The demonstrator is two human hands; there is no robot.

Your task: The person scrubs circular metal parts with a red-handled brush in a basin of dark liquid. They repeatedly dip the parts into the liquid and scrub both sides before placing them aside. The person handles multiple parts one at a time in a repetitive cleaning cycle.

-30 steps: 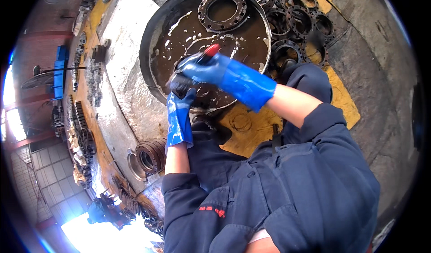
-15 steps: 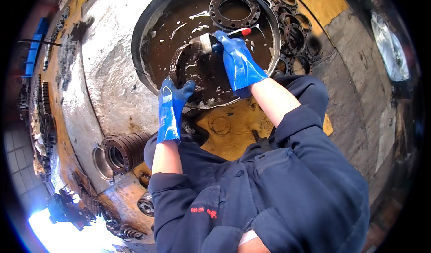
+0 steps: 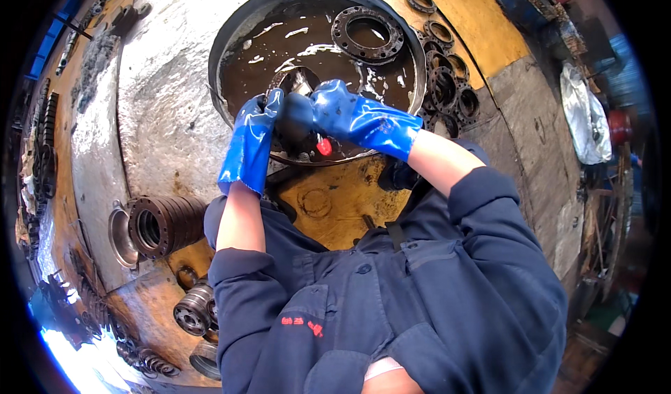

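Both hands wear long blue rubber gloves and work over a round dark tub (image 3: 216, 62) of murky brown liquid. My left hand (image 3: 257, 125) is closed on the near left edge of a dark, wet metal ring (image 3: 279, 81), mostly hidden behind the gloves. My right hand (image 3: 342, 111) is wrapped around a brush whose red handle end (image 3: 323, 147) sticks out below the fist, toward me. The brush head is hidden or blurred near the ring. Another dark ring with bolt holes (image 3: 340, 32) rests at the tub's far right, partly above the liquid.
Several greasy rings (image 3: 443, 86) lie to the right of the tub. A row of stacked rings (image 3: 175, 223) and a pale metal ring (image 3: 121, 235) sit at my left, with cylindrical parts (image 3: 194, 309) nearer. A plastic bag (image 3: 584, 118) lies far right.
My right hand has moved left and nearer, close to my left hand. The brush has turned, so its red end points toward me instead of right. My left hand has closed on the ring's edge.
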